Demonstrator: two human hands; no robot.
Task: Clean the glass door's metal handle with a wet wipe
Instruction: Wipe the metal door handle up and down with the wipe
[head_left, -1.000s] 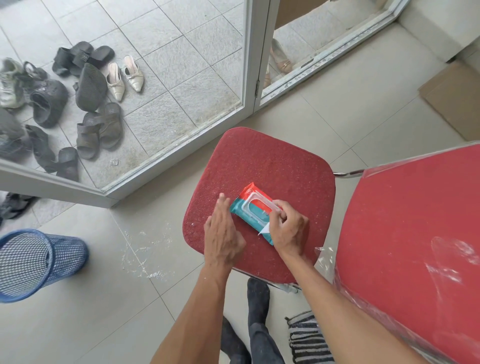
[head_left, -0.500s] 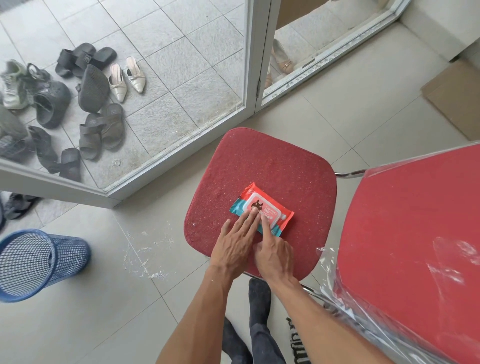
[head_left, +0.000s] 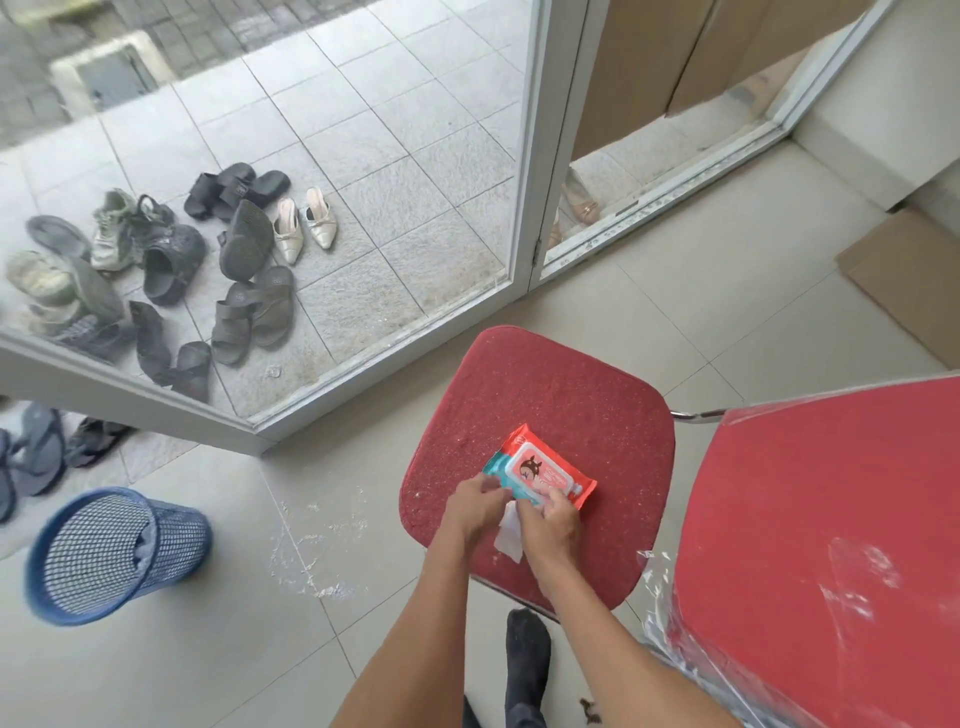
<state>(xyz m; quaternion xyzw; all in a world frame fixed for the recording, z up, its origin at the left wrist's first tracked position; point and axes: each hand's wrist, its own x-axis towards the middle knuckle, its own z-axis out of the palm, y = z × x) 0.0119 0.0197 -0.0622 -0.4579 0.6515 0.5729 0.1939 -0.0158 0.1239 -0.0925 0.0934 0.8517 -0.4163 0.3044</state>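
A red and teal wet wipe pack (head_left: 543, 467) lies flat on the seat of a red chair (head_left: 545, 395), its label flap down. At the pack's near edge, my left hand (head_left: 474, 506) and my right hand (head_left: 551, 522) meet, both pinching a white wet wipe (head_left: 508, 540) that hangs between them over the seat. The glass door (head_left: 522, 156) stands ahead with its white frame reaching the floor. Its metal handle is out of view.
A second red chair wrapped in clear plastic (head_left: 831, 545) crowds the right. A blue mesh bin (head_left: 114, 556) sits tilted on the floor at left. Several shoes (head_left: 234, 249) lie outside behind the glass. Flat cardboard (head_left: 909, 275) lies far right. My socked foot (head_left: 527, 660) is under the chair.
The right hand drew a wipe from the opened pack, then both hands pressed the flap down. Now both hold the white wipe at the pack's near edge. The view has tilted up.
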